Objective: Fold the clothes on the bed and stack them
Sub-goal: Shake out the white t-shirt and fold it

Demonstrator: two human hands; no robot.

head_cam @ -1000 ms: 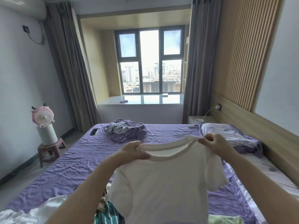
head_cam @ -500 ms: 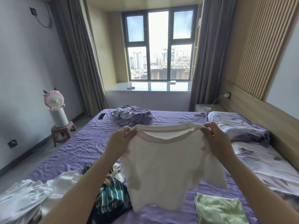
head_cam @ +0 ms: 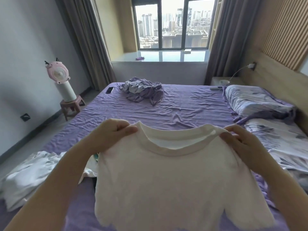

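Fingers [head_cam: 128, 130] of our left hand [head_cam: 113, 132] and right hand [head_cam: 241, 140] pinch the white T-shirt [head_cam: 166, 177] at both shoulders; it hangs lower over the bed [head_cam: 175, 110] than half a second ago, hiding the striped garment.

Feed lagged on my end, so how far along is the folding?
Early. No folded stack shows. In hand: the left hand and right hand pinch the white T-shirt open by its shoulders. Left: that shirt, the white clothes nearby and the purple heap on the bed.
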